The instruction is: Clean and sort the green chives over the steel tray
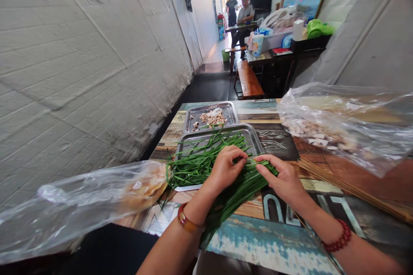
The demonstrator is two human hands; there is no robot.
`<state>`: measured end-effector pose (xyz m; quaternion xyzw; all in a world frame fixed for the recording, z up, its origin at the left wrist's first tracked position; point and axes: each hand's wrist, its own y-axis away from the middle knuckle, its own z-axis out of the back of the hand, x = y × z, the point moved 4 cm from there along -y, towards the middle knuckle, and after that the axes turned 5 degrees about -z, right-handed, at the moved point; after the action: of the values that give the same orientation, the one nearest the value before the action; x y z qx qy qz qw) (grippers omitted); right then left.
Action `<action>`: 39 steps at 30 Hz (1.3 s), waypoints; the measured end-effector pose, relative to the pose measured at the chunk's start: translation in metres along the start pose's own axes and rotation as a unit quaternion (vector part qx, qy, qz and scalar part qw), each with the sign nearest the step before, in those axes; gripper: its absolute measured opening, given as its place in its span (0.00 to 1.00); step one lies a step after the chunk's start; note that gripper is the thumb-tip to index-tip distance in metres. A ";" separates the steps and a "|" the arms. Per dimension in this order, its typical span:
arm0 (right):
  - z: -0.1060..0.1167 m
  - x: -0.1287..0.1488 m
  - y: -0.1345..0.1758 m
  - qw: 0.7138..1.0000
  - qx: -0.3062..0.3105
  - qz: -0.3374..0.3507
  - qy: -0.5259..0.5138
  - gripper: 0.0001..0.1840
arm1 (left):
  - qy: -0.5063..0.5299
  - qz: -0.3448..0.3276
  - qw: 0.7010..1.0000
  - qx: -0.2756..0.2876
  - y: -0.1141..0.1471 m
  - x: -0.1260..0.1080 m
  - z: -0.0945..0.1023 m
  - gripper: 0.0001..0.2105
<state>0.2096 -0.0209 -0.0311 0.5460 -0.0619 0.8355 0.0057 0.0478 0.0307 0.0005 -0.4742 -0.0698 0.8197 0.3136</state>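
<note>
Long green garlic chives (240,200) lie in a loose bundle under my hands, hanging toward the table's front edge. My left hand (227,165) is closed in a pinch at their pale ends. Close by on the right, my right hand (279,176) pinches the same ends between thumb and fingers. Exactly which stalks each hand grips is too small to make out. More chives (200,163) lie spread over a metal tray (254,137) just beyond my left hand.
Behind stands a second metal tray (190,126) with small pale-brown pieces (214,117). A clear bag (342,129) of similar pieces is at right, near bamboo skewers (351,189). Another plastic bag (142,184) lies left. Further off are a bench (249,79), a cluttered table and two people.
</note>
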 end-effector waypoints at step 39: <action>0.003 0.008 0.004 1.000 -0.015 0.026 0.005 0.12 | 0.055 0.109 0.992 0.031 -0.001 0.002 -0.006 0.07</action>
<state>0.2088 -0.0253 -0.0234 0.5401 -0.0885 0.8369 -0.0075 0.0523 0.0316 -0.0042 -0.5129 0.0253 0.8237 0.2403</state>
